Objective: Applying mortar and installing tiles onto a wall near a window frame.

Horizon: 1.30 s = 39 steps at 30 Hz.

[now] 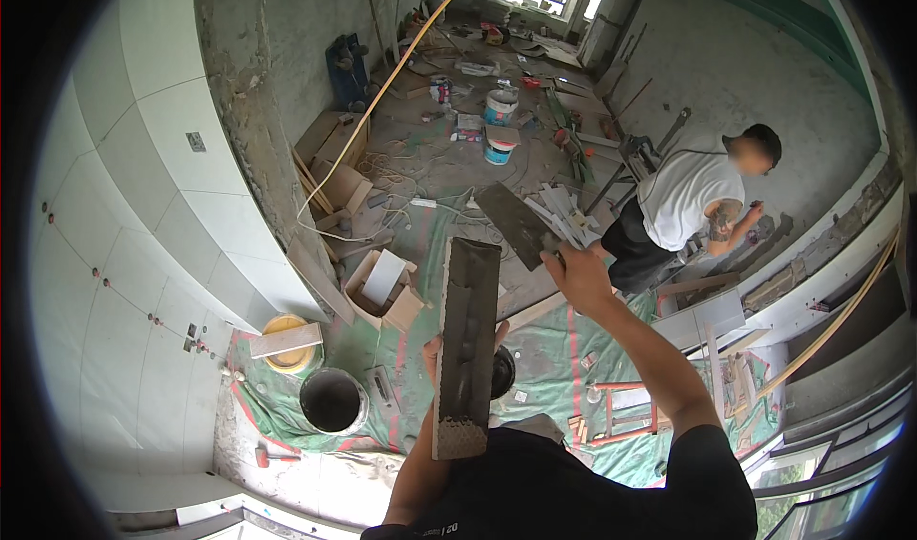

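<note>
My left hand (432, 359) grips a long narrow tile strip (468, 339) from behind and holds it up lengthwise; only some of its fingers show at the edges. Grey mortar coats most of the strip's facing side, and its near end shows a bare, textured patch. In my right hand (581, 277) is the handle of a plastering trowel (519, 223). Its flat blade, smeared with mortar, stays apart from the strip, to the right of its far end. A dark round thing (502, 373) lies partly hidden behind the strip.
A mortar bucket (361, 409) and a board-topped yellow-rimmed bucket (306, 359) stand left. Another trowel (384, 387) lies on green sheeting (544, 397). Nearby is an opened carton (401, 301). A co-worker (683, 201) bends at the right wall. A yellow hose (396, 72) hangs across.
</note>
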Tool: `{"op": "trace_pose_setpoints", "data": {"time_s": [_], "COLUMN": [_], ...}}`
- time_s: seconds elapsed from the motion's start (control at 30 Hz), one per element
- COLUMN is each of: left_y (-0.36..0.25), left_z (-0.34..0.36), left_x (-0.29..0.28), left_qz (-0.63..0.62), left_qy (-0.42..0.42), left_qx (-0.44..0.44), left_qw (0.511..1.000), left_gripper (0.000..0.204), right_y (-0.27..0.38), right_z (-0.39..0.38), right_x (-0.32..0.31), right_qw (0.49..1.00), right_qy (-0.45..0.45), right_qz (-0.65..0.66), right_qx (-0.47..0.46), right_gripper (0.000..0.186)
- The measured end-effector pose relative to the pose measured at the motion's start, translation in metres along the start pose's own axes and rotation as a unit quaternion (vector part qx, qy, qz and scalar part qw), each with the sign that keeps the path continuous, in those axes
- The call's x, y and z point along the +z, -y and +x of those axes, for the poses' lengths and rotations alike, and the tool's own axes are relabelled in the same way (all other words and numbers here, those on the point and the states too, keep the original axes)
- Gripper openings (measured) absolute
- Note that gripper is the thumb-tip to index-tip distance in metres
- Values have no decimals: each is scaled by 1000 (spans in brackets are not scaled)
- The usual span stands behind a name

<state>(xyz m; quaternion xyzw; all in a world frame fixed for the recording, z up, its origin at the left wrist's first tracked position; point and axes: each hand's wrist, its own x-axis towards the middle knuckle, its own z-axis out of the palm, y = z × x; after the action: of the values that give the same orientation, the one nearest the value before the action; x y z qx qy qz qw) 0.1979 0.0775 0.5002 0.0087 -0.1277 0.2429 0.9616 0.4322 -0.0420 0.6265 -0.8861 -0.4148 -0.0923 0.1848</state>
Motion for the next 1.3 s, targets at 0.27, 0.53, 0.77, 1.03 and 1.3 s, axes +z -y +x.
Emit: {"op": "trace_pose_setpoints", "data": {"time_s": [0.27, 0.53, 0.77, 1.03, 1.3], "left_y": [-4, -4, -27, -28, -44], "left_z": [2, 2, 14, 19, 11], "left_x": [-8, -11, -27, -51, -66], "left_qz": [-21, -30, -46, -72, -113], "left_qy": [-67, -117, -84, -120, -112], "left_qx": [4, 28, 33, 94, 125], "left_qw": [998, 992, 995, 986, 979], "left_gripper": [68, 62, 64, 58, 59], "right_y": [-6, -21, 19, 30, -35], "right_z": [-77, -112, -167, -195, -186], "right_x": [47, 60, 30, 62, -25], "right_qw": [996, 983, 772, 903, 926], "right_qy": [-43, -17, 280, 292, 349], "right_qz": [78, 147, 521, 315, 142], "right_qx": [14, 108, 233, 14, -5], "right_gripper": [39, 38, 35, 29, 24]}}
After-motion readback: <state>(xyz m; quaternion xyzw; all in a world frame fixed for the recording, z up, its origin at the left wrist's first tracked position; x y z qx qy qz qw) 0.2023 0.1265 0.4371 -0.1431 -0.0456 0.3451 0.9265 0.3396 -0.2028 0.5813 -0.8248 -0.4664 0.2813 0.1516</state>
